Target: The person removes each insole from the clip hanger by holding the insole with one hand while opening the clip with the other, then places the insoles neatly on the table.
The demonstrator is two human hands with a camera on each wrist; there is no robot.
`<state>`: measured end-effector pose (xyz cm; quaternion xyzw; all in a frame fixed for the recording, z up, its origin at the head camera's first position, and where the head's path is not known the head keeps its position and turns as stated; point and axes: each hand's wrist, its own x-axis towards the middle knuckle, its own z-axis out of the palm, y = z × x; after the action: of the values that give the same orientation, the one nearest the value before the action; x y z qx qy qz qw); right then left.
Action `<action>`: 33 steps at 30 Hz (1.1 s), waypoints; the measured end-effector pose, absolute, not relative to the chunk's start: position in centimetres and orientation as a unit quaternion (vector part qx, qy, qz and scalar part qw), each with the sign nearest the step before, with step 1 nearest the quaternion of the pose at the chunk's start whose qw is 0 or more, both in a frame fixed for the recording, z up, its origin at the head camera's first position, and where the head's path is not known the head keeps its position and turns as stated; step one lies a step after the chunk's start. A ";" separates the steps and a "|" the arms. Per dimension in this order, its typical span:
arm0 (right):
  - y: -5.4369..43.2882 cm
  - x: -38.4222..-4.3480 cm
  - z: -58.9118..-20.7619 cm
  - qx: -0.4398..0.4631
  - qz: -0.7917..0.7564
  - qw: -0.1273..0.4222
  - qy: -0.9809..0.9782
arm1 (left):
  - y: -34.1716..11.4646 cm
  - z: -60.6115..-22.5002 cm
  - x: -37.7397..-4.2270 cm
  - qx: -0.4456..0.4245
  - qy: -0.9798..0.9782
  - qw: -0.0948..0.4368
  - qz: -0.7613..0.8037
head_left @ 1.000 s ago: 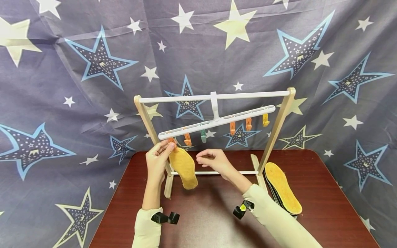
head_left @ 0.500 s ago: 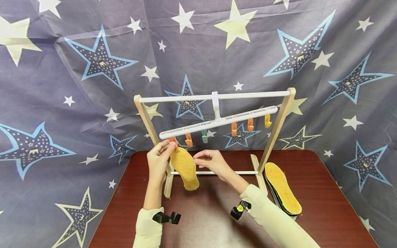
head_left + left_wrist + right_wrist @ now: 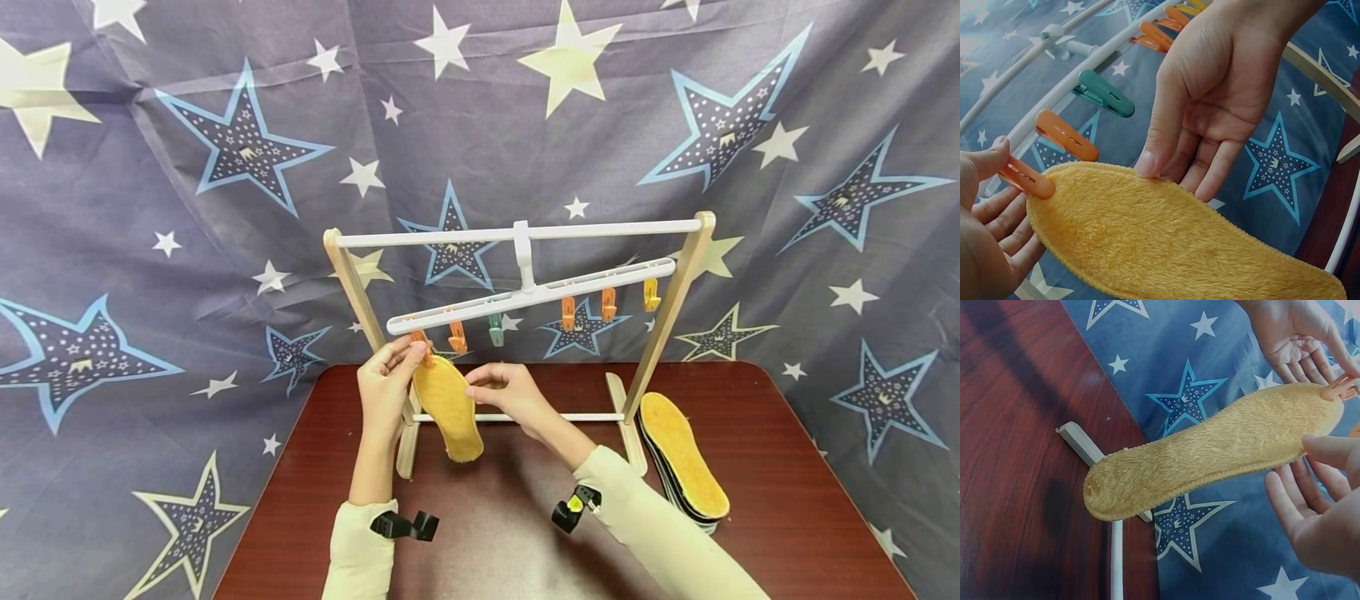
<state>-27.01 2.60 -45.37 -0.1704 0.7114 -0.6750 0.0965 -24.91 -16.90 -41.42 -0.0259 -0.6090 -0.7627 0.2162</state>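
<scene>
A yellow fuzzy insole (image 3: 448, 412) hangs tilted from the orange clip (image 3: 1029, 178) at the low left end of a white clip hanger (image 3: 480, 307). My left hand (image 3: 384, 390) pinches that clip between thumb and fingers. In the left wrist view the clip's tip overlaps the insole's rounded end. My right hand (image 3: 517, 398) holds the insole's right edge, thumb on the fuzzy face and fingers behind it. More clips hang along the hanger: an orange one (image 3: 1067, 135) and a green one (image 3: 1105, 94) are closest to the held clip.
The hanger hooks over the top bar (image 3: 615, 229) of a wooden-legged rack and slants up to the right. At the table's right lies a stack of insoles (image 3: 684, 454), a yellow one on top. A star-patterned cloth (image 3: 480, 108) hangs behind the reddish-brown table (image 3: 495, 517).
My right hand has come left from just beside the insole and now takes its edge. The hanger, clip and insole have shifted slightly right, with my left hand still on the clip.
</scene>
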 end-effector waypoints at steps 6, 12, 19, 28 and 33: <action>2.4 -27.1 -45.5 -0.168 -0.678 0.097 0.709 | -16.9 -41.4 -25.0 -0.028 -0.609 0.216 -0.763; 2.3 -27.1 -45.8 -0.163 -0.681 0.097 0.707 | -16.9 -41.4 -25.0 -0.028 -0.609 0.214 -0.763; 2.3 -27.2 -46.0 -0.165 -0.694 0.102 0.693 | -17.0 -41.5 -25.0 -0.039 -0.600 0.207 -0.772; 2.1 -27.1 -46.0 -0.154 -0.706 0.116 0.681 | -17.5 -42.0 -25.2 -0.051 -0.601 0.193 -0.774; 2.0 -27.1 -46.1 -0.151 -0.709 0.118 0.678 | -17.7 -42.2 -25.1 -0.084 -0.587 0.177 -0.786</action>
<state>-27.06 1.99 -46.13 -0.1514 0.6784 -0.7093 0.1175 -25.14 -17.66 -42.22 -0.0836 -0.5869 -0.7858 0.1766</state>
